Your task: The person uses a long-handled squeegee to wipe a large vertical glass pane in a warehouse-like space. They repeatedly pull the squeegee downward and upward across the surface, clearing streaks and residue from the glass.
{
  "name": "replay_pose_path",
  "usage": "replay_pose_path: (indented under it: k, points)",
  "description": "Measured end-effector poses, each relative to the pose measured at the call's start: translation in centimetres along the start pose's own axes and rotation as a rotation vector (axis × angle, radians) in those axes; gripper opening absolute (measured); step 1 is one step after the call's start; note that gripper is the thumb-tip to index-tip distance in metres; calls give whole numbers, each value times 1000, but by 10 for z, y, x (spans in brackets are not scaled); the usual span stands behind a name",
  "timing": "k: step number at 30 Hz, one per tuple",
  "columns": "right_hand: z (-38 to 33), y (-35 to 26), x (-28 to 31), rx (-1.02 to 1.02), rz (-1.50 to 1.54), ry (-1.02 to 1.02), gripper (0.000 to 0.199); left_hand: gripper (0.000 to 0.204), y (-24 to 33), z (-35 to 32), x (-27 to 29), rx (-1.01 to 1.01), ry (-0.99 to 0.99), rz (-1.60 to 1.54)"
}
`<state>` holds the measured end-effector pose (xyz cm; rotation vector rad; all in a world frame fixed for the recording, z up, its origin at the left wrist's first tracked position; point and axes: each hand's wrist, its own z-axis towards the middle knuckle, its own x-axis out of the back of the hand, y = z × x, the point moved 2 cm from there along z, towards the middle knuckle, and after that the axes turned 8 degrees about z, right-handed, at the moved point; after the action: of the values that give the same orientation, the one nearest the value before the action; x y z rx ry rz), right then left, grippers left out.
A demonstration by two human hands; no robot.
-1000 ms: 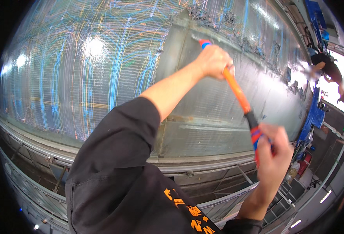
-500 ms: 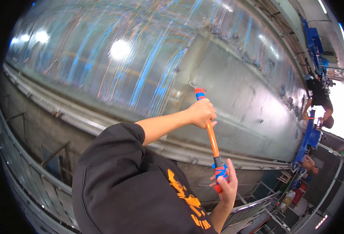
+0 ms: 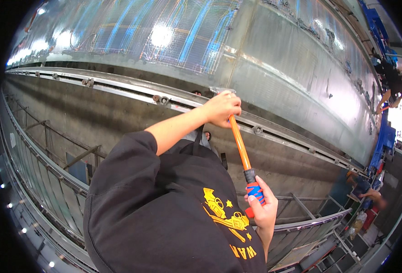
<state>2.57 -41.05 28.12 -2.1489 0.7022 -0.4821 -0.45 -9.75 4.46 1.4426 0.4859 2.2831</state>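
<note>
My left hand (image 3: 223,109) is wrapped round the upper end of a long-handled tool with an orange shaft (image 3: 240,143). Just beyond those fingers a blurred pale metal head (image 3: 220,90) shows at the near edge of a broad, glossy grey surface (image 3: 274,86); whether it touches the surface I cannot tell. Lower down, my right hand (image 3: 263,205) grips the tool's butt end, a black collar and a handle bound in red and blue tape (image 3: 255,193). The shaft slants across in front of my black shirt.
Blue and orange streaks (image 3: 196,29) run over the far left of the surface. A metal rail (image 3: 119,86) with bolts borders its near side. Railings (image 3: 32,145) stand at the left. Another person (image 3: 391,82) bends over the far right end; a further person (image 3: 365,191) is lower right.
My left hand has drawn the tool's head back toward me, from well onto the grey surface to its near edge. The right hand still holds the taped end. The view has shifted.
</note>
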Motion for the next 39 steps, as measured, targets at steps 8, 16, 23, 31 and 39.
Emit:
replay_pose_path:
  k: [8,16,23,31,39]
  points:
    - [18,-15,-15,57,-131,-22,61,52,-26,7,-18,-4,33,-12]
    - [68,-100,-40,-235,-68,47,62,42,-65,23,-31,112,335,-41]
    - [146,-169,-49,-272,-116,94,64,29,-139,78,-22,126,455,-46]
    - [274,-266,-52,-229,-91,141,68,25,-255,172,-12,113,501,-48]
    - [399,-337,-51,-75,-58,180,67,23,-385,281,4,73,495,14]
